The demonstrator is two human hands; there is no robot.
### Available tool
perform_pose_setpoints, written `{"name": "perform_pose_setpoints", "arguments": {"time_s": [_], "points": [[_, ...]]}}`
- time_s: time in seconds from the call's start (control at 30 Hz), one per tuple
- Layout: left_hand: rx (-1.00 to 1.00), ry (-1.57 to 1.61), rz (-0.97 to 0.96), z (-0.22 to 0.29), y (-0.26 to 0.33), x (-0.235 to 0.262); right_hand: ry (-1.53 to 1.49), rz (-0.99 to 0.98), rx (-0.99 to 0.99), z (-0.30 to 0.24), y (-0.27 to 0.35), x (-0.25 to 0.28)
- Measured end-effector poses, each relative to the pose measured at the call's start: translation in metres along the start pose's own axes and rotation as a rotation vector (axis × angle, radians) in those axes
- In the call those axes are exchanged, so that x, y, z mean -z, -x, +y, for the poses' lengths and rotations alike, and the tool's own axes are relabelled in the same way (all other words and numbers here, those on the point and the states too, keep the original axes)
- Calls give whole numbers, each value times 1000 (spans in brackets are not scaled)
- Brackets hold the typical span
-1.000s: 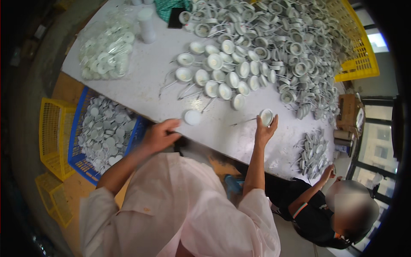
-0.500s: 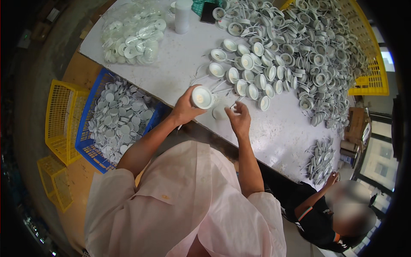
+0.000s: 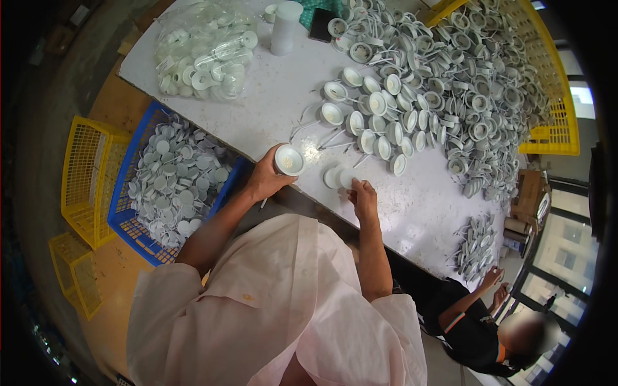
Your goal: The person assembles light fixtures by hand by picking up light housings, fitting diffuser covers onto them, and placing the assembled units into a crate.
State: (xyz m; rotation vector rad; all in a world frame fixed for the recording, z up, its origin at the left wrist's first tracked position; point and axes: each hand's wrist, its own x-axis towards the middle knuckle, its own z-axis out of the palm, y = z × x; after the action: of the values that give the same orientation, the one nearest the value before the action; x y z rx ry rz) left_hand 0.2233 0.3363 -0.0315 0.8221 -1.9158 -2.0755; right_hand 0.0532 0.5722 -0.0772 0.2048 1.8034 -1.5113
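Observation:
My left hand point(image 3: 262, 180) is closed around a white round lamp housing point(image 3: 290, 160), its open face turned up and a pale yellowish centre showing inside. A thin lead hangs below that hand. Over the table's near edge, my right hand point(image 3: 365, 198) pinches a flat white disc point(image 3: 349, 177) between thumb and fingers. Partly behind it, another white disc point(image 3: 331, 177) lies on the table. Beyond both hands spreads a group of similar open housings point(image 3: 382, 147) with leads, faces mostly up.
A big heap of grey-white rings point(image 3: 476, 90) reaches a yellow crate point(image 3: 566, 128). A clear bag of white parts point(image 3: 206, 55) and a white cylinder point(image 3: 285, 29) stand far left. Left of me, a blue crate point(image 3: 119, 212) holds finished-looking discs. At right, a co-worker's hand point(image 3: 492, 276) is near a small pile point(image 3: 475, 248).
My right hand has come down and nearer, and now pinches a white disc. My left hand has shifted slightly left and nearer with the lamp housing. The co-worker has moved.

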Motion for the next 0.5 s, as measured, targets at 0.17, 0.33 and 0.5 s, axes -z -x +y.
{"name": "perform_pose_setpoints", "arguments": {"time_s": [0.17, 0.33, 0.5], "points": [[132, 47, -121, 35, -2, -15, -289, -145, -1, -31, 29, -18], [127, -8, -227, 48, -6, -29, -372, -182, 2, -59, 54, -37], [-74, -29, -221, 44, -11, -39, -267, -190, 64, -60, 62, -40]]}}
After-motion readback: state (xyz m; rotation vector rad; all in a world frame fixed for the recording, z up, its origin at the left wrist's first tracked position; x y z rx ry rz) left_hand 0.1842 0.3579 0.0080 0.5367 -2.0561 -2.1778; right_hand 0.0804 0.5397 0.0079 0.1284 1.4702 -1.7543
